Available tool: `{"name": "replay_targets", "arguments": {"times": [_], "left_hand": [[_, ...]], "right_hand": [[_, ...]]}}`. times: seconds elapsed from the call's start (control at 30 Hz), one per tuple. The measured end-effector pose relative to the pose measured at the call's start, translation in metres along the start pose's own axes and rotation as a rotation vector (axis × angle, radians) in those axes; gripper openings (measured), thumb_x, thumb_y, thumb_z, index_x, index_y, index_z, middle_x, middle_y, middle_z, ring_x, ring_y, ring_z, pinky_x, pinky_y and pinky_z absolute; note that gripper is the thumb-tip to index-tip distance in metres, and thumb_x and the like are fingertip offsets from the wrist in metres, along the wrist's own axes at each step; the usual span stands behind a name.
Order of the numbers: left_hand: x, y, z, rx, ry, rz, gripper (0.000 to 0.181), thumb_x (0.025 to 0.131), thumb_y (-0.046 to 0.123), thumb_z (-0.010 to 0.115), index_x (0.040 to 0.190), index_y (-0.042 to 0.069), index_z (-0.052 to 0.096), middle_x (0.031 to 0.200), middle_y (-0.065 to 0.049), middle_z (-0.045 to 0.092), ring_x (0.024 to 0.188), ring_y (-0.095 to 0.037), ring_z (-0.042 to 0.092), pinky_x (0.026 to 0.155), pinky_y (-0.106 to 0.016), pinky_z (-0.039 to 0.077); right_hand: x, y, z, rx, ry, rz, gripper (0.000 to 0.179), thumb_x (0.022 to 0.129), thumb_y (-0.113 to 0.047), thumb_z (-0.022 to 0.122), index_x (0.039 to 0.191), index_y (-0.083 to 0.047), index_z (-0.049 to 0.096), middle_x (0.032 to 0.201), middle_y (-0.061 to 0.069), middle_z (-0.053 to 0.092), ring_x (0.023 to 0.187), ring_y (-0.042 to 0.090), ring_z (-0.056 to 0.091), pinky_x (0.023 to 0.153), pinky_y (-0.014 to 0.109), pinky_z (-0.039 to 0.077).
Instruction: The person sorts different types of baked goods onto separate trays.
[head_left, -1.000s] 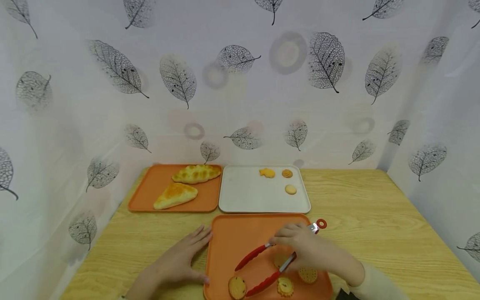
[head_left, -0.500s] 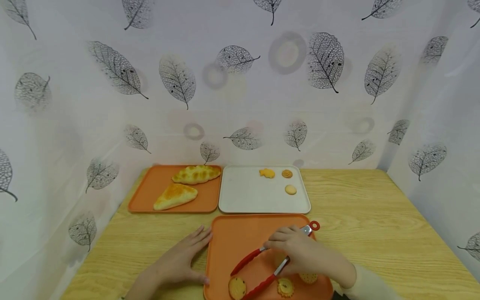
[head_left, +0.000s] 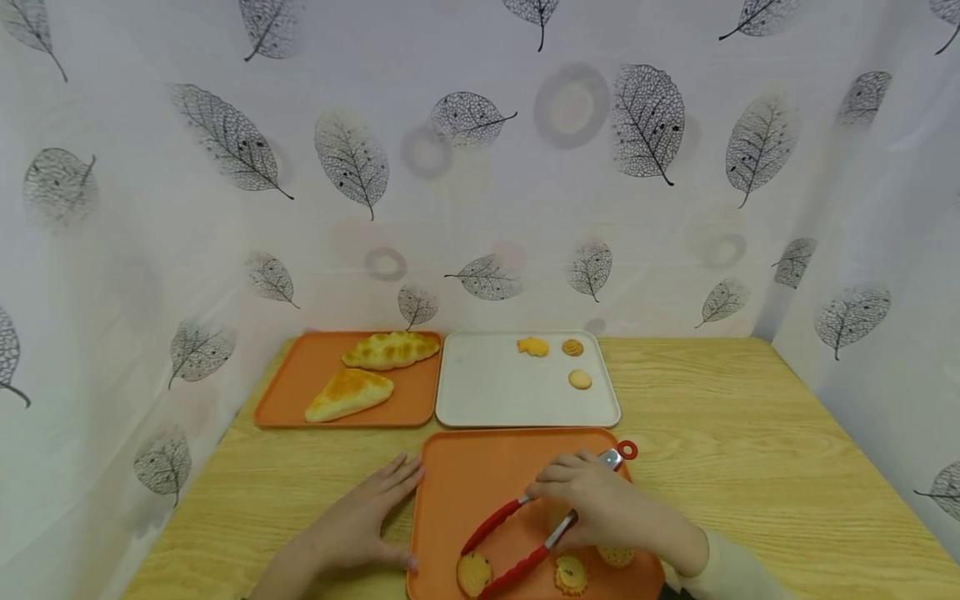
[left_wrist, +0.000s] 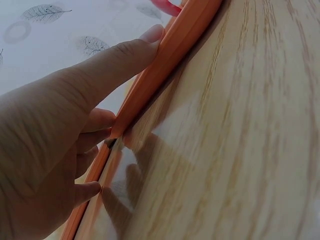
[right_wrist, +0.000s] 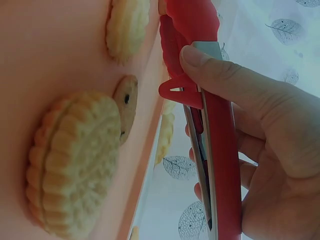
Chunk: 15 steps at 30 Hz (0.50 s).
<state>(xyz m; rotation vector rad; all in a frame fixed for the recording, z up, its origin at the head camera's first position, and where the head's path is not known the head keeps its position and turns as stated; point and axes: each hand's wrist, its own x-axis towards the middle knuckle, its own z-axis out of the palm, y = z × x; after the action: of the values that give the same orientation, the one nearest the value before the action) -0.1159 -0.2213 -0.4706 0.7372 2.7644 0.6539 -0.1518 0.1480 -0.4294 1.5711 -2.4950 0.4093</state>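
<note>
In the head view my right hand (head_left: 611,508) grips a pair of red-and-silver tongs (head_left: 525,568) above the front orange tray (head_left: 480,458). The spread tongs straddle a round cookie (head_left: 475,575) with dark specks; I cannot tell if they touch it. A flower-edged biscuit (head_left: 571,575) and a dotted biscuit (head_left: 617,556), partly hidden by the hand, lie to the right. The right wrist view has a thick ridged sandwich cookie (right_wrist: 80,165) up close. My left hand (left_wrist: 55,120) rests along the tray's left rim, fingers extended, thumb tip against the edge.
At the back left, another orange tray (head_left: 277,400) bears a long glazed bread (head_left: 392,350) and a triangular pastry (head_left: 350,395). Beside it a white tray (head_left: 487,392) carries a fish-shaped cracker (head_left: 533,346), a swirl cookie (head_left: 572,347) and a round biscuit (head_left: 580,379). Leaf-patterned cloth surrounds the wooden table (head_left: 720,450).
My right hand has shifted a little left with the tongs, and their tips have come around the speckled cookie. The left hand has stayed at the tray's rim.
</note>
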Motion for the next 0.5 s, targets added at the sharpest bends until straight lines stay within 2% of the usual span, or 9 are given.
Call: {"name": "replay_targets", "arguments": {"times": [0.13,0.33,0.5], "left_hand": [[0.0,0.001,-0.001,-0.004,0.001,0.0,0.113,0.067,0.076,0.067,0.155,0.018,0.028,0.163,0.002,0.021,0.152,-0.029,0.015,0.115,-0.059,0.027],[0.0,0.002,-0.001,-0.004,0.004,0.0,0.113,0.066,0.076,0.067,0.155,0.017,0.029,0.163,0.001,0.023,0.152,-0.029,0.015,0.114,-0.06,0.028],[-0.001,0.003,-0.001,-0.005,0.007,0.005,0.113,0.066,0.075,0.068,0.154,0.016,0.03,0.163,-0.001,0.023,0.151,-0.031,0.016,0.113,-0.061,0.029]], "right_hand": [[-0.001,0.004,0.0,-0.017,0.023,0.012,0.057,0.065,-0.047,0.087,0.115,-0.023,0.07,0.105,-0.011,0.067,0.099,0.01,0.06,0.086,0.035,0.048],[-0.002,0.01,-0.003,-0.013,0.028,0.073,0.06,0.062,-0.045,0.088,0.115,-0.023,0.07,0.107,-0.012,0.067,0.102,0.012,0.059,0.086,0.04,0.046],[-0.001,0.017,-0.009,-0.029,0.035,0.127,0.057,0.065,-0.044,0.087,0.116,-0.025,0.07,0.108,-0.012,0.068,0.103,0.012,0.059,0.087,0.044,0.047]]}}
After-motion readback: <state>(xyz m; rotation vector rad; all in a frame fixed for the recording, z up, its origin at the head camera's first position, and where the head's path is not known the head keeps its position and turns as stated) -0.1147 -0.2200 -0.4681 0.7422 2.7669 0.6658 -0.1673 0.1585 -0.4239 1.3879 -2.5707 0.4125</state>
